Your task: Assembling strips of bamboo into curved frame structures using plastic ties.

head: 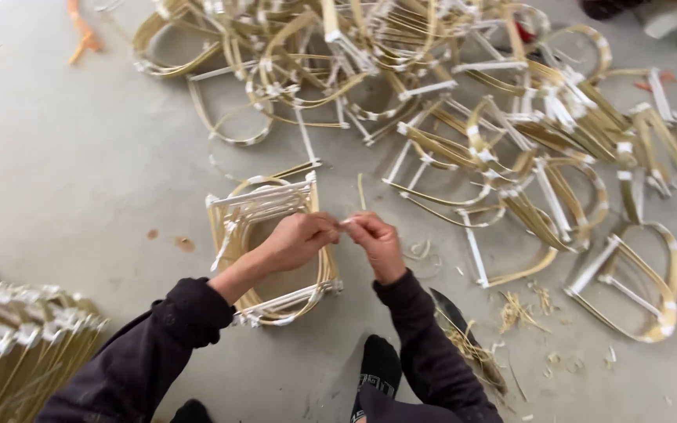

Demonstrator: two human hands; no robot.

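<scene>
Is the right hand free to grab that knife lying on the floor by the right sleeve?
Probably not yet: the right hand pinches a white strip with the left hand. The knife lies uncovered beside the sleeve.

One view only, from a camera worn on the person's head. It looks steeply down and forward at a grey concrete floor (64, 157), close above both hands: left hand (299, 239) and right hand (378, 243) meet near the centre. The person's dark sleeves enter from the bottom edge. The floor's far part fills the top edge.
</scene>
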